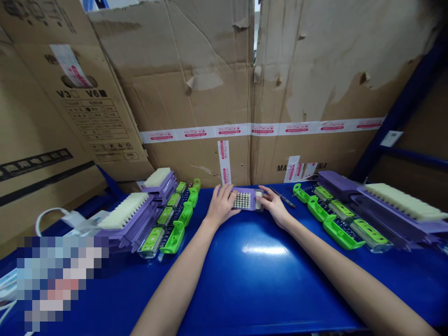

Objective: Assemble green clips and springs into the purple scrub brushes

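At the far middle of the blue table, a small purple part (243,200) lies between my hands, with a grid of pale squares on its face. My left hand (221,204) grips its left end, thumb along the near edge and fingers over the far side. My right hand (273,205) is closed at the opposite end, fingertips against a clear piece with a whitish block (258,200). Its exact grip there is partly hidden. Just beyond that hand a dark pen (285,199) lies on the table.
Purple housings with cream bristle-like pads (126,210) line the left side, beside bright green clips (174,239) and clear-cased green pieces (152,239). Similar housings (388,221) and green clips (341,232) stand right. Cardboard (196,102) walls the back; white cables (52,212) lie left.
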`<move>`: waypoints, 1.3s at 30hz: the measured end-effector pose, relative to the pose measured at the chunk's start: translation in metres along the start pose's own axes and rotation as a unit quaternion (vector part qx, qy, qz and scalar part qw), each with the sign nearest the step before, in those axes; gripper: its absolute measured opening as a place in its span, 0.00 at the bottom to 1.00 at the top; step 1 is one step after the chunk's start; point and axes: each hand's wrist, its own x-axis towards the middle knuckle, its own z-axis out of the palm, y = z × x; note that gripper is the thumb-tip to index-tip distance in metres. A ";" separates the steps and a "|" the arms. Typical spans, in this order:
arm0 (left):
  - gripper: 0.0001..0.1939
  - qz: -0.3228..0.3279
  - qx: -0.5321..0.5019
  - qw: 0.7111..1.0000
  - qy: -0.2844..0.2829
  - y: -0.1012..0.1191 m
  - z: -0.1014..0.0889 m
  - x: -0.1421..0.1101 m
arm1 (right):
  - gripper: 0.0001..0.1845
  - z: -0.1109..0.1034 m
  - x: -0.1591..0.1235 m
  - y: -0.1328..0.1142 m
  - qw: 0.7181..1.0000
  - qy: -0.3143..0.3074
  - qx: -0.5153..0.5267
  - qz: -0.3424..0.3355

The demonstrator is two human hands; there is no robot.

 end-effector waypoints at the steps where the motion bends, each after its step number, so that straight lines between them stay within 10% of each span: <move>1: 0.27 -0.015 -0.001 1.000 0.007 0.000 0.001 0.000 | 0.36 0.000 0.001 0.002 1.000 0.010 -0.006 0.002; 13: 0.32 -0.079 -0.034 0.996 -0.025 0.001 0.006 0.001 | 0.29 0.000 0.008 0.017 0.975 0.105 -0.193 -0.040; 26: 0.42 -0.243 -0.065 0.967 -0.034 -0.001 0.010 -0.002 | 0.24 -0.001 -0.002 0.003 0.813 0.071 -0.552 -0.173; 39: 0.43 -0.256 -0.173 0.949 -0.069 -0.006 0.012 -0.005 | 0.24 0.002 -0.007 -0.002 0.819 0.034 -0.567 -0.088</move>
